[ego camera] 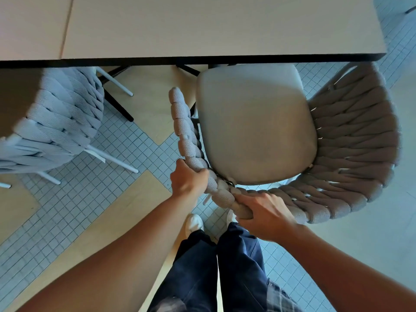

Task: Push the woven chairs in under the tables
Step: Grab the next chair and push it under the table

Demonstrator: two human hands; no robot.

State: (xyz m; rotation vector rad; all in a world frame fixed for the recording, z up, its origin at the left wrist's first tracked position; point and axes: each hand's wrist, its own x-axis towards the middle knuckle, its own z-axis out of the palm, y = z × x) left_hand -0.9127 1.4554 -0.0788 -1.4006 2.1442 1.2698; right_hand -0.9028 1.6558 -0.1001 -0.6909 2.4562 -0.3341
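The chair [351,140] being handled is seen on the near side of the table [202,25], toward its right end. Only the front of its cushion [254,122] is met by the table's dark edge. Nearly the whole seat and all of the woven back are left out in the open. The chair appears to be turned a little, not squared to that edge.

The woven rim of the back is held by both hands. The left hand [188,179] is curled over the rim at its near left bend, the fingertips hidden on the inner side. The right hand [263,216] is closed round the rim just beside it, fingers wrapped about the weave.

A second chair [63,113] is seen further left along the same table edge, its back close to that edge and its seat hidden beneath. It is judged to be pushed in already.

One chair is thus taken as done, and this one is judged barely begun: it has yet to be straightened and slid forward until its back is brought near the table edge. Whether other chairs remain cannot be told.
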